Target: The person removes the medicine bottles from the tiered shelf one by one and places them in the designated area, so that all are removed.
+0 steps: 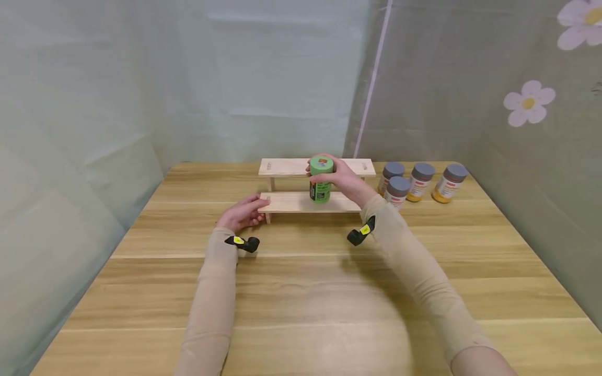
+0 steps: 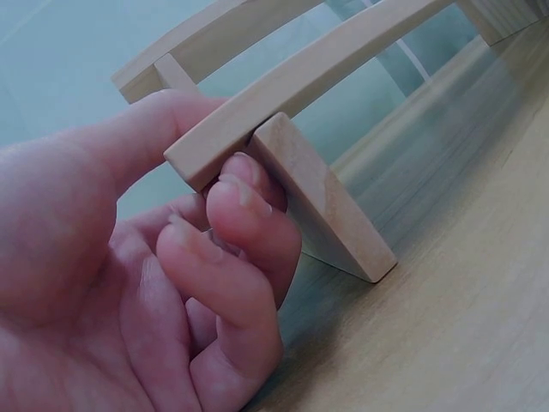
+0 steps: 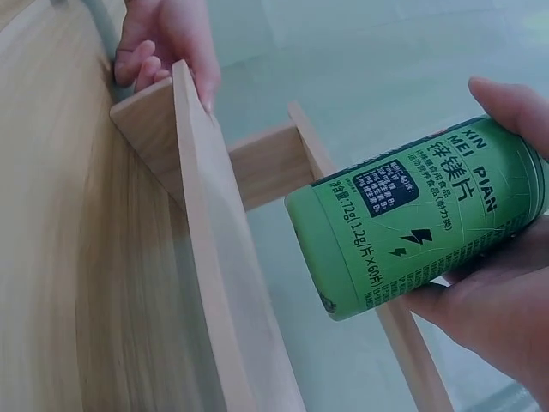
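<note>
A two-tier wooden rack (image 1: 291,202) stands toward the back of the table, its upper board behind and above the lower one. My left hand (image 1: 242,213) pinches the left end of the lower board, thumb on top and fingers curled underneath, beside the support leg (image 2: 330,206). With my right hand (image 1: 345,180) I grip a green supplement bottle (image 3: 420,219) round its upper part. The bottle is upright over the middle of the lower board, and its base shows a gap from that board in the right wrist view. Its green lid (image 1: 322,164) faces up.
Several grey-lidded bottles with white and orange labels stand at the back right, the nearest bottle (image 1: 397,190) partly behind my right forearm. The wooden table (image 1: 301,292) ends at a pale curtain (image 1: 273,78) behind, with grey flowered cloth (image 1: 522,156) on the right.
</note>
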Demonstrator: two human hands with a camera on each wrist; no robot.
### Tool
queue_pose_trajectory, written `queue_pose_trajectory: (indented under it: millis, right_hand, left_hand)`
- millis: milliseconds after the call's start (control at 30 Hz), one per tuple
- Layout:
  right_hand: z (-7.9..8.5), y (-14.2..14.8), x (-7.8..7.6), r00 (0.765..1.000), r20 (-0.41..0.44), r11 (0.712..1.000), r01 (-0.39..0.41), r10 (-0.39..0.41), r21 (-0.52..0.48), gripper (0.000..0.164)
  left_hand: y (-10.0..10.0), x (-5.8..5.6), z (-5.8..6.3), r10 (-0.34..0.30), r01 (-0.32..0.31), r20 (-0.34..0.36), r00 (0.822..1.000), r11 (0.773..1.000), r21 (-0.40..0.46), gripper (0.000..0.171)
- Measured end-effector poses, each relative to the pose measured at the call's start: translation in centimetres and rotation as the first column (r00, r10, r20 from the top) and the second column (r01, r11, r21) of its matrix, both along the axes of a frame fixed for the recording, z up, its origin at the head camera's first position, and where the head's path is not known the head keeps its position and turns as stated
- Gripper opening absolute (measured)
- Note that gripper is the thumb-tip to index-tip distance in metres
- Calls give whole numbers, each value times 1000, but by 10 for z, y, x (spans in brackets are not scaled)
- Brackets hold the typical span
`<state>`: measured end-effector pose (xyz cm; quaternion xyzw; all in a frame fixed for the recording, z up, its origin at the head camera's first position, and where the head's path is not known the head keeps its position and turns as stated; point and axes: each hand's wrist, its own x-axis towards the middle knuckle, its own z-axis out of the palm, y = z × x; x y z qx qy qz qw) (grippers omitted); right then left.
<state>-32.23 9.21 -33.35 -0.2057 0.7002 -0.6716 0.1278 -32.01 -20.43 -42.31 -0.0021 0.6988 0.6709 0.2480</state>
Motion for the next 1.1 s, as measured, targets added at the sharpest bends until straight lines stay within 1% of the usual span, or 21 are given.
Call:
queue_pose_trajectory:
  millis: [200,333,433,533,733,967,1100]
  right_hand:
    - [2,18,5,1000,-19,1000,10,-10,27,45]
    - [5,31,8,1000,-12,999,20,-19,43,43]
    - [7,41,10,999,-8,997,44,-43,61,44]
    - [11,48,13,997,-4,994,74,-74,80,49]
    - [15,63,19,992,4,986,124,-126,109,45]
    - [14,80,22,986,-3,981,168,-168,93,48]
    - [14,90,23,978,-43,975,206,-204,81,40]
  left_hand:
    - [0,0,1,14,-14,19,1000,1000,3,21]
    - [-2,-1,1,4,-4,29,1000,1000,4,21]
    - [-5,-3,2,0,0,34,999,1000,2,23]
    - [-7,-2,3,6,-6,32,999,1000,-6,27]
    - [-8,-2,0,-9,9,20,1000,1000,-6,26]
    - [-7,-3,-1,-15,15,8,1000,1000,-9,22]
    - [-8,-4,-1,-15,15,-1,1000,1000,-14,21]
